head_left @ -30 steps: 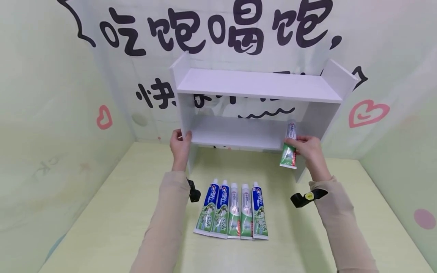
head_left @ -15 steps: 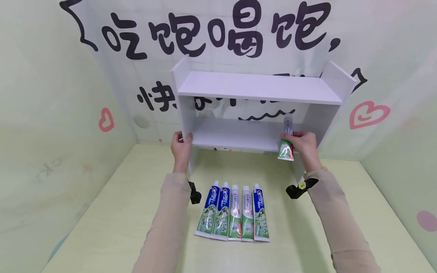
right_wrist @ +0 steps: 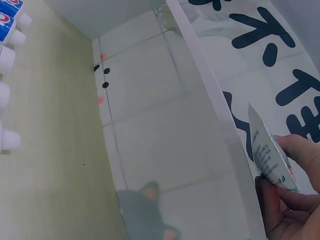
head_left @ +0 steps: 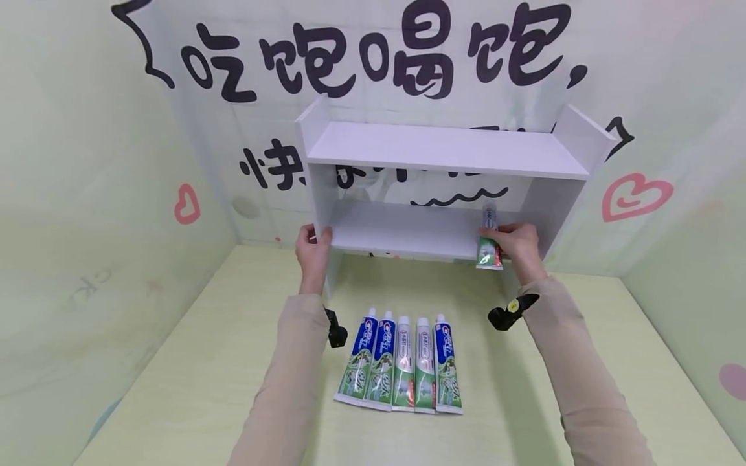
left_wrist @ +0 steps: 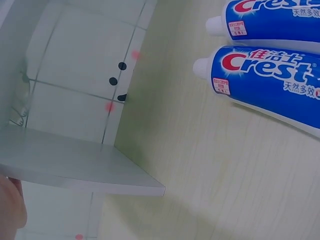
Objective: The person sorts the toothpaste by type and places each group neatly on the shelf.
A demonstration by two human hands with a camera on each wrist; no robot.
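Note:
A small white two-tier shelf [head_left: 408,228] stands against the back wall. My left hand [head_left: 313,257] grips its left side panel [head_left: 319,194], thumb on the inner side. In my right hand [head_left: 520,248] is a white-and-green toothpaste tube [head_left: 488,254], pinched at the right end of the lower board. The tube's cap end points inward over the board, and its flat crimped end sticks out past the front edge. In the right wrist view, thumb and fingers hold the tube [right_wrist: 270,157] near the board's edge; whether it touches the board, I cannot tell.
Several toothpaste tubes lie in a row on the table in front of the shelf: blue-and-green Crest tubes [head_left: 383,362] and white-and-green tubes [head_left: 403,366]. The upper board [head_left: 437,147] sits over the lower one. Walls [head_left: 688,259] close in both sides.
My right hand has carried the tube slightly up and left, farther in over the lower board, and then lowered its cap end. The left hand keeps its grip on the side panel.

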